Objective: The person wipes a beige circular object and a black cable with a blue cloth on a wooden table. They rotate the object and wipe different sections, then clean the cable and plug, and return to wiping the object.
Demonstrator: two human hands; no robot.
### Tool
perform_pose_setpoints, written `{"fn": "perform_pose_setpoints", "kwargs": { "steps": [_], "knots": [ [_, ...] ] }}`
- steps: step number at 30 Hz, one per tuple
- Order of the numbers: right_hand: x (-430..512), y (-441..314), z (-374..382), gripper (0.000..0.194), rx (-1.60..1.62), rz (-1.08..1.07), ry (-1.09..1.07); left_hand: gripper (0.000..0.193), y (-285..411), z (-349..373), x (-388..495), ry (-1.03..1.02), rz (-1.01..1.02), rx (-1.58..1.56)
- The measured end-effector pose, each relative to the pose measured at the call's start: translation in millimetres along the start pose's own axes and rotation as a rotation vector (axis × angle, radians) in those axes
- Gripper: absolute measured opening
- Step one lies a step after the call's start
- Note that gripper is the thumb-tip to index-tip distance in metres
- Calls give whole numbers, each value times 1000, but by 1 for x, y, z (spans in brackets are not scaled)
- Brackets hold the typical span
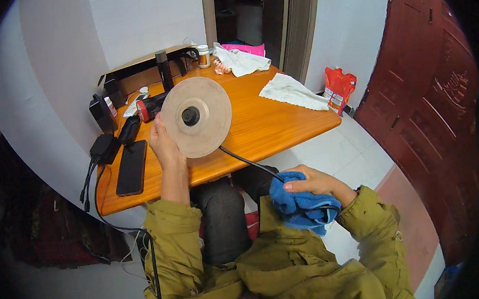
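Observation:
A round beige power base (pixel 211 97), like that of an electric kettle, is held up over the table's front edge, its face with the black central connector (pixel 190 116) turned towards me. My left hand (pixel 166 144) grips it by its left rim, the thumb on the edge and the other fingers hidden behind. From the base's lower edge a black cord (pixel 246 161) runs down to the right. A bunched blue cloth (pixel 295 204) is wrapped about that cord, and my right hand (pixel 314 182) squeezes the cloth over it, above my lap.
On the wooden table (pixel 258 119) lie a smartphone (pixel 131 168), a black power adapter (pixel 104 149), a red-rimmed flashlight (pixel 143 110) and a white cloth (pixel 291 91). An open cardboard box (pixel 134 78) is at the back. A red bag (pixel 338 86) stands beyond the right corner.

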State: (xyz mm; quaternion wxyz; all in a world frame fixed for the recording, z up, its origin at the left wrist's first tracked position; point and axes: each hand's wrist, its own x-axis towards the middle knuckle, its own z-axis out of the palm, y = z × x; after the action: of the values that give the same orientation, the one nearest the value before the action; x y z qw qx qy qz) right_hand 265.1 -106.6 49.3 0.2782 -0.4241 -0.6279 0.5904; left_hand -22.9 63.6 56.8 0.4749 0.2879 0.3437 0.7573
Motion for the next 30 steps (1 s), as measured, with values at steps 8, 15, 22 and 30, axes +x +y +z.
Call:
{"fn": "perform_pose_setpoints", "kwargs": {
  "steps": [8, 15, 22, 30],
  "knots": [
    [25, -29, -2, 50, 96, -96, 60, 43, -11, -9, -4, 56, -339, -509],
    [40, -20, 3, 44, 216, -78, 83, 52, -28, -8, -23, 17, -637, -579],
    [51, -18, 4, 43, 234, -94, 74, 50, -38, 7, -37, -21, -753, -756],
    [66, -4, -1, 43, 112, -20, 117, 32, -46, 36, -91, -455, -636, -244]
  ]
}}
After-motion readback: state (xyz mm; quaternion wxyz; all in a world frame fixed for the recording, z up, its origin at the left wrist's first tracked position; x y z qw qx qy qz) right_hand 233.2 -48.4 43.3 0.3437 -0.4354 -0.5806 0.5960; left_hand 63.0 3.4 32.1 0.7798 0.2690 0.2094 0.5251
